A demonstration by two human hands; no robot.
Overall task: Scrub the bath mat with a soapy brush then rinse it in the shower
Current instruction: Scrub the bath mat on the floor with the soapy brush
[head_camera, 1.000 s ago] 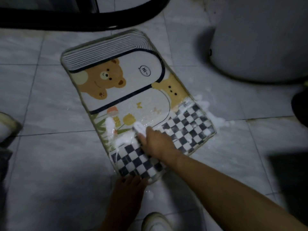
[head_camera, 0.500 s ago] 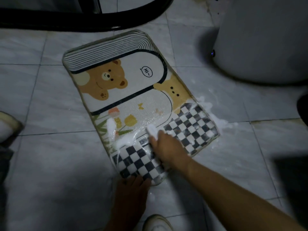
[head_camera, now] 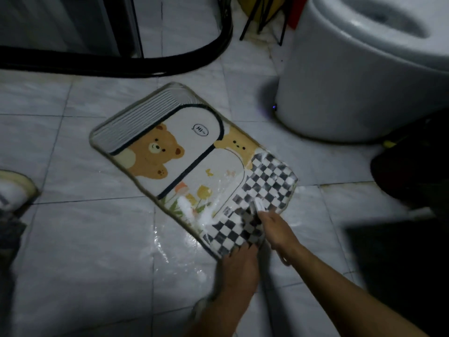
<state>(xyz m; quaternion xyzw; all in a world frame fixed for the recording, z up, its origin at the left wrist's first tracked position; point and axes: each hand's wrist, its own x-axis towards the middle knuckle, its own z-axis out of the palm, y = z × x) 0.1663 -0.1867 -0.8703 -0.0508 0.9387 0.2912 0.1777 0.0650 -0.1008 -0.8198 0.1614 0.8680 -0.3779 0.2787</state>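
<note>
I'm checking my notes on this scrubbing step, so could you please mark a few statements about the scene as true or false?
1. The right hand grips the brush on the checkered end of the bath mat. True.
2. The left hand is raised clear of the mat. False: it rests on the mat's near edge.
3. White foam sits beside the printed tulips. True.
4. The mat hangs in the shower. False: it lies flat on the tiled floor.
</note>
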